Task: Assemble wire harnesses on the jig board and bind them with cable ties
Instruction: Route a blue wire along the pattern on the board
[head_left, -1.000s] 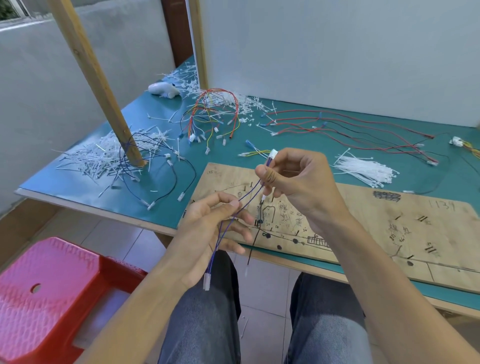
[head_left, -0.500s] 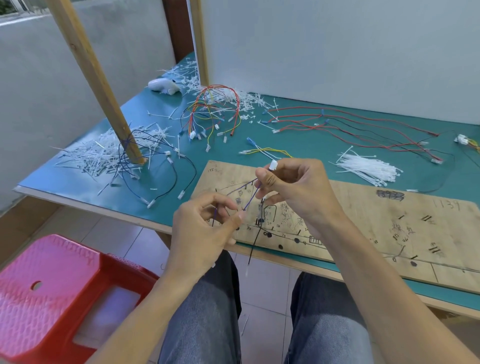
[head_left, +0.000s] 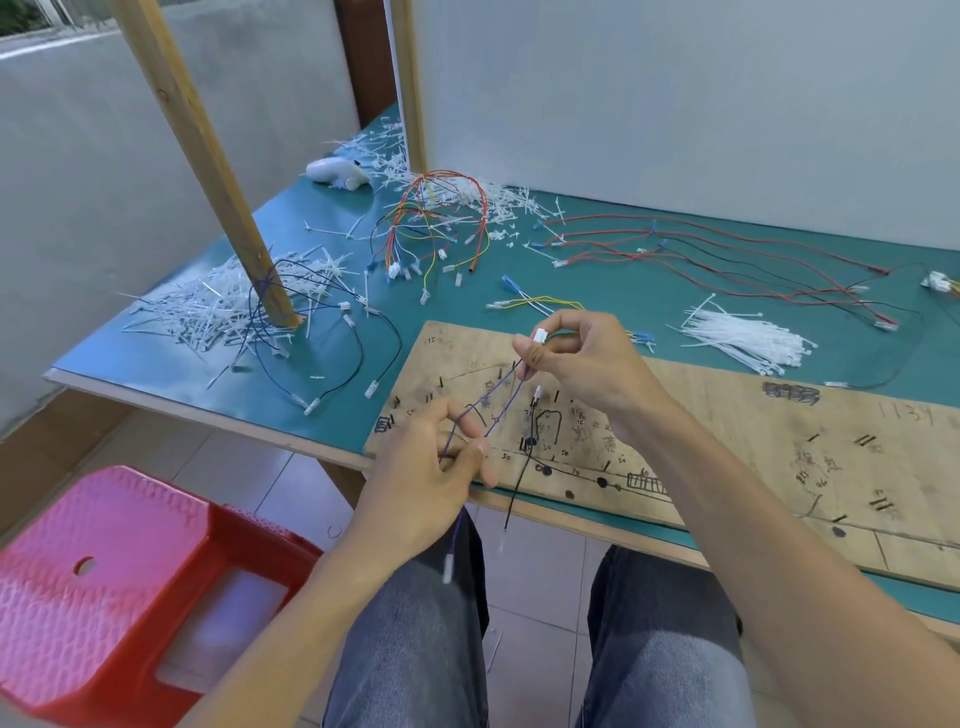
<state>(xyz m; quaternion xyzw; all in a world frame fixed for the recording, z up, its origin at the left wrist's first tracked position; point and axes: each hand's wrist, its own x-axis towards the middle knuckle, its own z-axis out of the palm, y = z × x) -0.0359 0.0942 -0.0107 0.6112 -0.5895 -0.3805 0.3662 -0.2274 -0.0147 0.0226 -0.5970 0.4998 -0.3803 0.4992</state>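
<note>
- My right grip (head_left: 587, 364) pinches the white connector (head_left: 540, 336) between thumb and forefinger. It is lifted above the jig board (head_left: 753, 447) so the purple wires (head_left: 501, 408) run out straight toward 7 o'clock.
- My left grip (head_left: 431, 467) pinches those wires lower down, fingers curled round them. I judge this draws them taut and untangled before routing.
- Their loose end, a white terminal (head_left: 448, 567), dangles at 6 o'clock over my lap.
- A black wire (head_left: 521, 483) hangs past the board's near edge, below my right grip. Whether I hold it I cannot tell.
- The cable ties (head_left: 743, 340) lie bundled on the bench (head_left: 156, 358) at 2 o'clock, near enough for binding later.
</note>
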